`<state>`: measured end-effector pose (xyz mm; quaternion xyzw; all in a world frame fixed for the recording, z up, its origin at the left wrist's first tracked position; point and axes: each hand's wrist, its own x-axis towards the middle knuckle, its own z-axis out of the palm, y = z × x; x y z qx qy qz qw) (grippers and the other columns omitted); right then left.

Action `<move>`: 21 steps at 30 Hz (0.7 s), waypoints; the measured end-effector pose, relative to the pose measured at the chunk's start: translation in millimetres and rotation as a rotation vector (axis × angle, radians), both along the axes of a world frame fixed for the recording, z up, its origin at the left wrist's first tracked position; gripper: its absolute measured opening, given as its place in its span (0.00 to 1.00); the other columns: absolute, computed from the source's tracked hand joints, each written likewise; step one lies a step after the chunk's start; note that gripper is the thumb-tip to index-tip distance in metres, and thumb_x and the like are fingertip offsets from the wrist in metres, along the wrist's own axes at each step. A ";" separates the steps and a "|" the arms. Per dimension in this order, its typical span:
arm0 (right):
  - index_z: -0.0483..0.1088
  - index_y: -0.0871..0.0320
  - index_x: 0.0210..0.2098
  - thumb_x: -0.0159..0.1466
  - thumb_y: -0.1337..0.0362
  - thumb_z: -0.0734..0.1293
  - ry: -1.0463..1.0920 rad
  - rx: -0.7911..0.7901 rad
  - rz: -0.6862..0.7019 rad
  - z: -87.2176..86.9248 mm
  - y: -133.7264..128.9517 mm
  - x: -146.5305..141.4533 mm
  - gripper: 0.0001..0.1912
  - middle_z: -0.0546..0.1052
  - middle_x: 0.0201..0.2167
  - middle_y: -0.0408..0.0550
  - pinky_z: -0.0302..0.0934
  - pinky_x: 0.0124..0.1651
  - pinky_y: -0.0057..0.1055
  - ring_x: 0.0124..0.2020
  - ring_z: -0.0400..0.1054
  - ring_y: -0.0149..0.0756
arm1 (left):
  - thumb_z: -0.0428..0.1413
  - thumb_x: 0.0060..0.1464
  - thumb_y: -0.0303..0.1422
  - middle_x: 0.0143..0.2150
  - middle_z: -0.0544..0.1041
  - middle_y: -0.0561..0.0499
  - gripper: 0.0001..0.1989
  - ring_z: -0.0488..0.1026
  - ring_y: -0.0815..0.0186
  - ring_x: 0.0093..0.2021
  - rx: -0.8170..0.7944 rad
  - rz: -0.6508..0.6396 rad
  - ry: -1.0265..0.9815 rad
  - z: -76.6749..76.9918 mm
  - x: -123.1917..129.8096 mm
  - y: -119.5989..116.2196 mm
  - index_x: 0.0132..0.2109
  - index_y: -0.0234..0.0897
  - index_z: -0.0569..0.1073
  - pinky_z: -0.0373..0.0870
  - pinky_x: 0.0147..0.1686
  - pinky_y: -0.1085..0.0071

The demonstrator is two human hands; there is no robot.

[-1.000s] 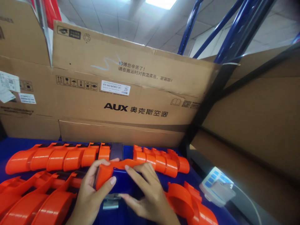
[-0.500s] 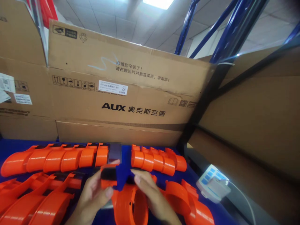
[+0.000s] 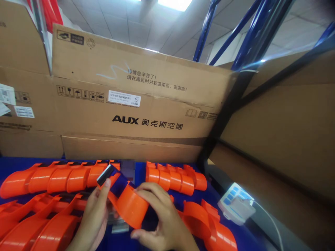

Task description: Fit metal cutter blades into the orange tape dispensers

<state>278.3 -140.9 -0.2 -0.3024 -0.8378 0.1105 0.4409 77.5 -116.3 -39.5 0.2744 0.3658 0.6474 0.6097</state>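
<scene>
Both hands are on an orange tape dispenser [image 3: 132,206] with a dark blue piece on its arm and a pale serrated edge at its upper left tip. My left hand [image 3: 97,212] is closed on the arm, its thumb lying just below the serrated tip. My right hand [image 3: 162,214] curls around the round drum, fingers on its upper right rim and thumb under it. The dispenser is tilted, with its toothed end up and to the left. Partly hidden beneath it is a clear or grey object [image 3: 119,227] that I cannot make out.
Rows of orange dispensers [image 3: 57,179] line the blue surface on the left, with more dispensers [image 3: 180,181] at the back right and front right. A white power strip [image 3: 237,205] with a plugged-in cable sits at right. Behind stands a cardboard panel [image 3: 146,146]; a rack post [image 3: 222,125] rises right.
The dispenser has turned and risen, so its serrated tip now points up and left and its drum shows its outer side. My right hand has moved from the arm to the drum.
</scene>
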 end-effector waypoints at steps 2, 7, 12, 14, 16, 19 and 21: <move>0.72 0.57 0.55 0.61 0.43 0.73 0.016 0.051 0.012 -4.5 2.3 -2.4 0.31 0.79 0.45 0.56 0.71 0.51 0.46 0.46 0.76 0.50 | 0.69 0.48 0.51 0.18 0.69 0.61 0.22 0.68 0.70 0.16 -0.003 -0.034 -0.005 -0.8 -0.5 1.3 0.33 0.39 0.71 0.66 0.15 0.75; 0.70 0.55 0.53 0.63 0.53 0.72 0.254 0.067 -0.233 -13.9 8.1 -8.0 0.22 0.81 0.43 0.55 0.74 0.45 0.41 0.41 0.78 0.48 | 0.65 0.52 0.52 0.31 0.77 0.54 0.24 0.74 0.68 0.23 0.021 -0.163 -0.002 1.8 1.0 3.5 0.45 0.37 0.75 0.73 0.20 0.73; 0.57 0.55 0.66 0.72 0.53 0.64 0.603 -0.193 -0.365 -15.6 22.2 -6.2 0.27 0.82 0.35 0.50 0.77 0.40 0.40 0.36 0.81 0.45 | 0.64 0.55 0.50 0.26 0.75 0.57 0.30 0.75 0.66 0.22 0.033 -0.265 0.106 2.9 5.1 0.2 0.59 0.39 0.70 0.71 0.17 0.74; 0.56 0.57 0.68 0.72 0.50 0.64 0.683 -0.276 -0.388 -14.4 30.5 -3.7 0.31 0.81 0.29 0.47 0.78 0.34 0.40 0.32 0.80 0.45 | 0.65 0.54 0.49 0.23 0.74 0.58 0.29 0.74 0.66 0.20 0.041 -0.331 0.166 0.5 7.1 0.1 0.57 0.39 0.71 0.69 0.17 0.75; 0.54 0.56 0.69 0.71 0.48 0.64 0.743 -0.368 -0.380 -12.5 38.5 -1.8 0.34 0.80 0.30 0.47 0.77 0.30 0.39 0.33 0.80 0.46 | 0.66 0.52 0.49 0.21 0.73 0.57 0.26 0.73 0.67 0.18 0.065 -0.383 0.202 -2.5 9.0 0.6 0.52 0.39 0.74 0.67 0.16 0.77; 0.52 0.53 0.72 0.69 0.48 0.66 0.701 -0.468 -0.328 -8.6 49.5 -1.7 0.38 0.82 0.35 0.48 0.78 0.29 0.39 0.33 0.80 0.46 | 0.65 0.53 0.49 0.18 0.71 0.59 0.23 0.72 0.68 0.17 0.113 -0.429 0.217 -5.1 10.7 0.5 0.50 0.39 0.75 0.66 0.16 0.78; 0.56 0.54 0.70 0.69 0.48 0.67 0.581 -0.446 -0.329 -5.2 56.9 -3.3 0.36 0.83 0.40 0.51 0.79 0.33 0.41 0.36 0.81 0.46 | 0.64 0.55 0.48 0.16 0.67 0.61 0.22 0.70 0.68 0.16 0.145 -0.453 0.226 -4.8 10.6 -0.6 0.50 0.40 0.74 0.67 0.17 0.77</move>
